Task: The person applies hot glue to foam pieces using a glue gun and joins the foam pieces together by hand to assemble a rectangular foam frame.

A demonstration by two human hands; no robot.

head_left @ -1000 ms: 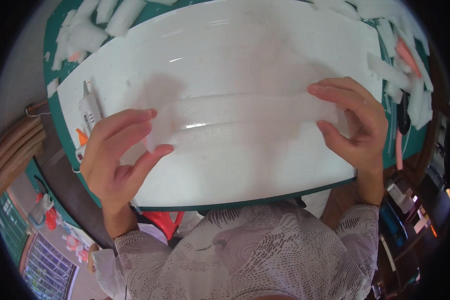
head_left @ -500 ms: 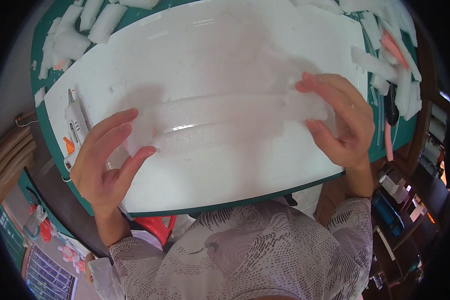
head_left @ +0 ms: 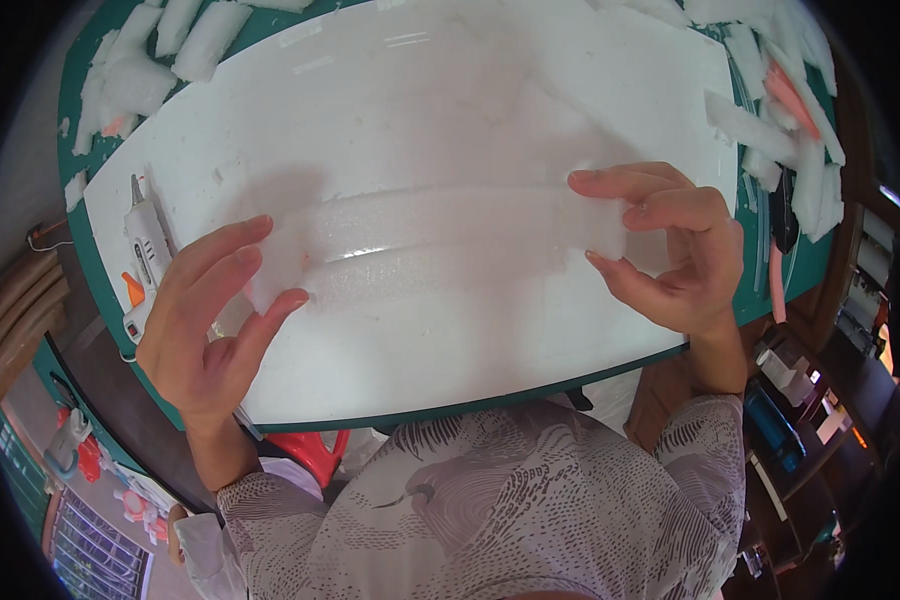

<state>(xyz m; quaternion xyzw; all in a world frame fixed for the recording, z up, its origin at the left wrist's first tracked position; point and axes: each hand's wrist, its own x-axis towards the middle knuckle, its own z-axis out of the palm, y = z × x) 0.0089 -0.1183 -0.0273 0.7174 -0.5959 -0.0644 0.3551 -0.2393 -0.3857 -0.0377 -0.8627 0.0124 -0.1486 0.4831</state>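
A long white foam strip (head_left: 440, 240) lies across a large white foam sheet (head_left: 420, 110) on the green cutting mat (head_left: 770, 290). My left hand (head_left: 205, 320) pinches the strip's left end between thumb and fingers. My right hand (head_left: 670, 250) grips its right end, fingers on top and thumb underneath. The strip looks slightly raised off the sheet between the two hands.
A white glue gun (head_left: 145, 245) with an orange trigger lies at the sheet's left edge. White foam offcuts (head_left: 160, 50) pile at the upper left and upper right (head_left: 790, 130). Pink sticks (head_left: 775, 280) lie at the right. Shelves and clutter stand beyond the table's right edge.
Both hands keep hold of the strip's ends. The view has shifted so that the sheet and hands sit lower in frame; my right hand has lifted its end slightly.
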